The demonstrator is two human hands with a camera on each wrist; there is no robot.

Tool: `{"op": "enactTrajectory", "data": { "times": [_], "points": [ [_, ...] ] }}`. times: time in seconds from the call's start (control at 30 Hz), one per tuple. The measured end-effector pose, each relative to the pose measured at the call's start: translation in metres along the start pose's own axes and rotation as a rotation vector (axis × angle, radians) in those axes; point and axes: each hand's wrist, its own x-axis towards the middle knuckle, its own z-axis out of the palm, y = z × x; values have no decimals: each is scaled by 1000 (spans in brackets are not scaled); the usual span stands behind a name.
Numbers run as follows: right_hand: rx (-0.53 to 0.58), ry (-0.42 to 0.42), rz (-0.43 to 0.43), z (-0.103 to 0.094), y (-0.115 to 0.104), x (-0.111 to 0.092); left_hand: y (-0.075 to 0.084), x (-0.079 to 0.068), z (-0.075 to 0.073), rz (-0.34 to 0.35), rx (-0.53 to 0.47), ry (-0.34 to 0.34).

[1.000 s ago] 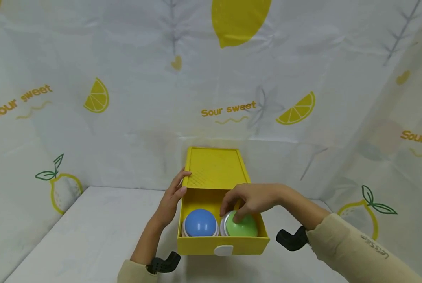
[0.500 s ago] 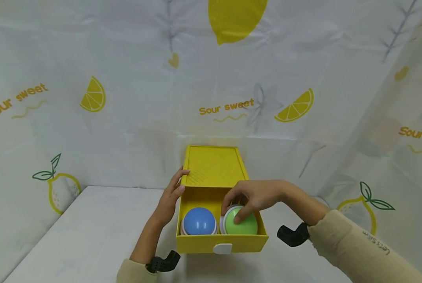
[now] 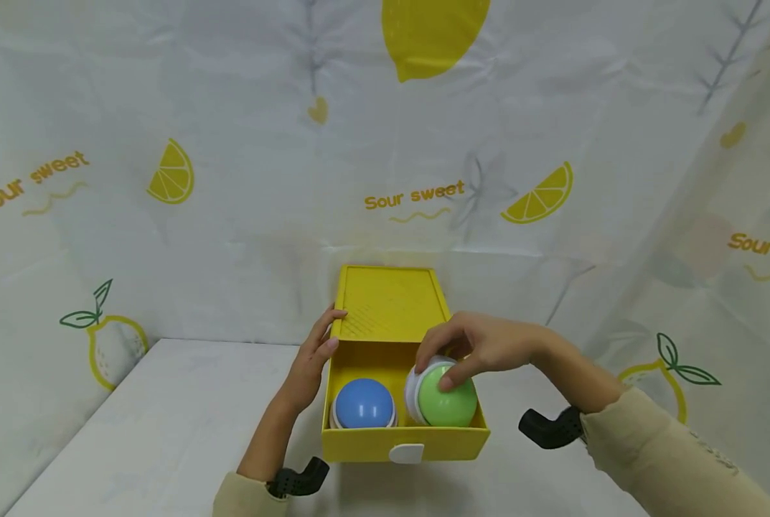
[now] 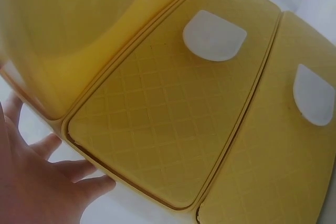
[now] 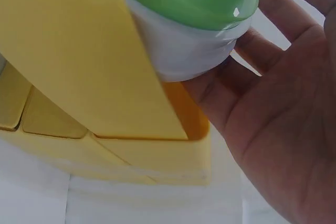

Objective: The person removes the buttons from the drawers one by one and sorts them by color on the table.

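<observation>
My right hand point(image 3: 481, 345) pinches a round white-based button with a green dome point(image 3: 449, 397), thumb on the dome and fingers at the white rim. The button is tilted and sits at the right end of a pulled-out yellow drawer point(image 3: 439, 446), partly above its front edge. In the right wrist view its white base point(image 5: 184, 51) shows over the drawer wall. A similar button with a blue dome point(image 3: 364, 403) lies in the drawer's left half. My left hand point(image 3: 306, 366) rests, fingers extended, against the left side of the yellow drawer cabinet point(image 3: 391, 305).
Below the pulled-out drawer, the left wrist view shows further shut drawers point(image 4: 152, 103) with white tab handles point(image 4: 215, 36). The cabinet stands on a white table point(image 3: 165, 424) close to a lemon-printed cloth point(image 3: 262, 179).
The green-domed button has risen slightly and tilted, moving a little rightward with my right hand. My left hand and the blue-domed button have stayed in place.
</observation>
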Motion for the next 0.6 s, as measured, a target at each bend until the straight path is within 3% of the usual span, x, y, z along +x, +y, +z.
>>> {"op": "enactTrajectory", "data": {
  "times": [0.2, 0.33, 0.6],
  "points": [
    [22, 140, -30, -10, -7, -15, -1, 1, 0, 2, -11, -7],
    [2, 236, 3, -17, -8, -27, -1, 1, 0, 0, -10, -2],
    [57, 494, -17, -18, 10, -54, -3, 1, -1, 7, -19, -8]
  ]
}}
